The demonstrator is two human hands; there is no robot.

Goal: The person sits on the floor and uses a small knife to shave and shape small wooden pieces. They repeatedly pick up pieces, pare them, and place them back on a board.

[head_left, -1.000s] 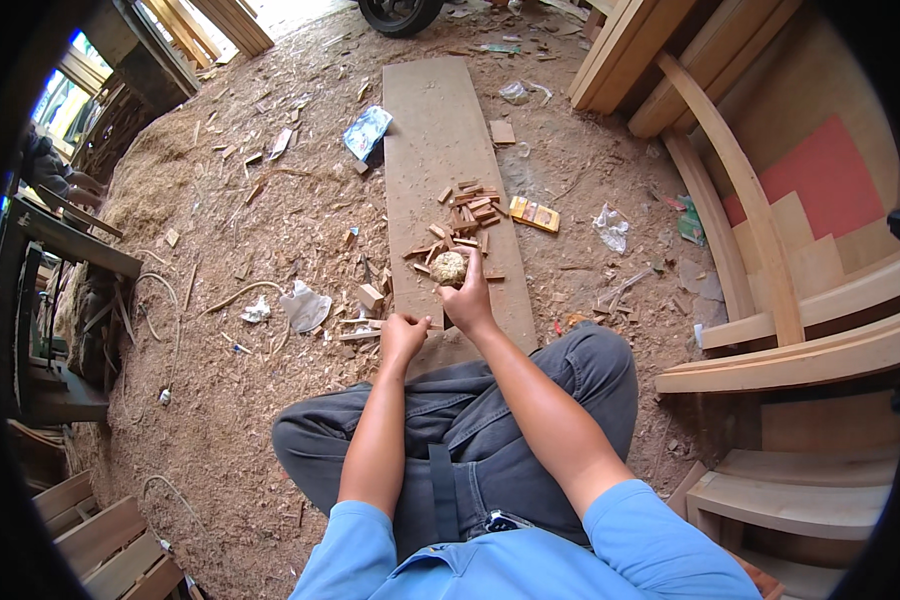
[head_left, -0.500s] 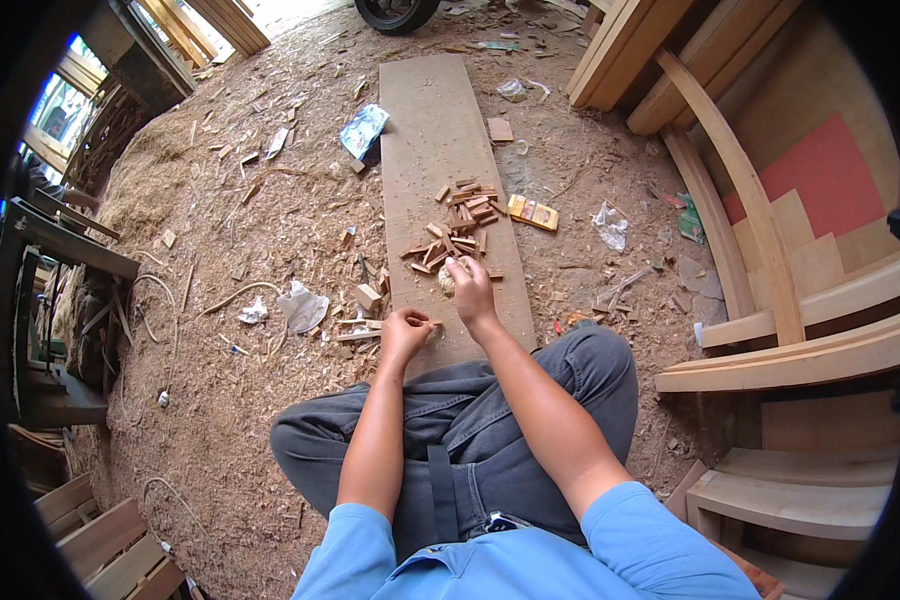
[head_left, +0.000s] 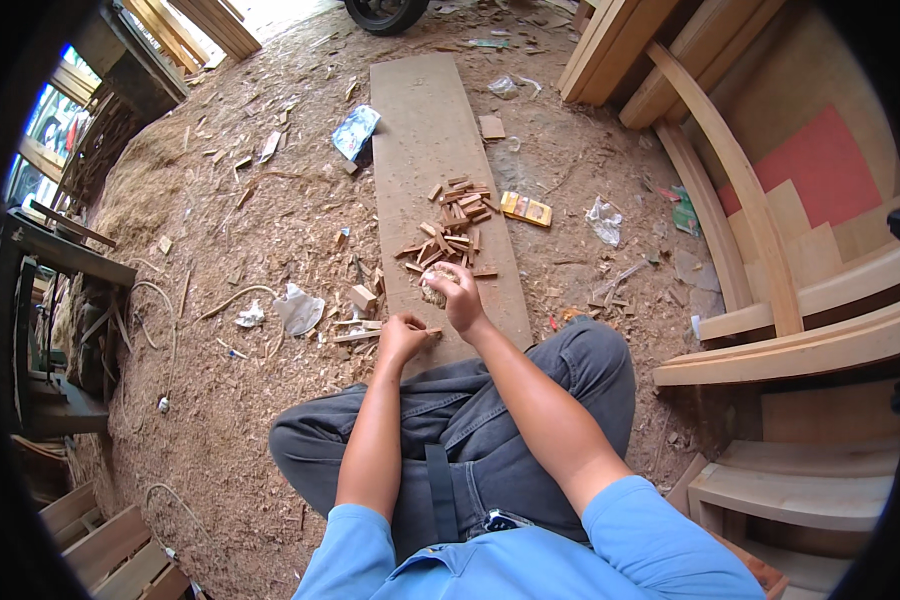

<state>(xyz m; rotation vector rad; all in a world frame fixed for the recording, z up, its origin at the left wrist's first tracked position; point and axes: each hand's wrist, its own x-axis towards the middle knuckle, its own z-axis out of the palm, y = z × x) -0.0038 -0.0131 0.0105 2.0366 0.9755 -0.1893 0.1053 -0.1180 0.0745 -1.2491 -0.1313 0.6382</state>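
Note:
My left hand (head_left: 402, 338) is low over the near end of a long wooden board (head_left: 420, 100), with its fingers pinched on a small wooden block (head_left: 434, 332). Just to the right and a little farther away, my right hand (head_left: 459, 300) is curled round a rough, tan wad (head_left: 437, 287); its exact kind cannot be made out. The wad is apart from the block. Right beyond my right hand, a loose heap of small brown wooden blocks (head_left: 460, 212) lies on the board, some pieces crossing one another.
A yellow packet (head_left: 526, 209) lies right of the board, a blue-and-white packet (head_left: 356, 131) at its left edge. Wood shavings and offcuts (head_left: 362, 297) litter the ground. Curved timber frames (head_left: 780, 350) stand on the right, a dark wooden bench (head_left: 70, 250) on the left.
My right hand has turned and moved slightly left and nearer me, showing more of the wad. My left hand stays almost in place with the block. The whole view has shifted a little.

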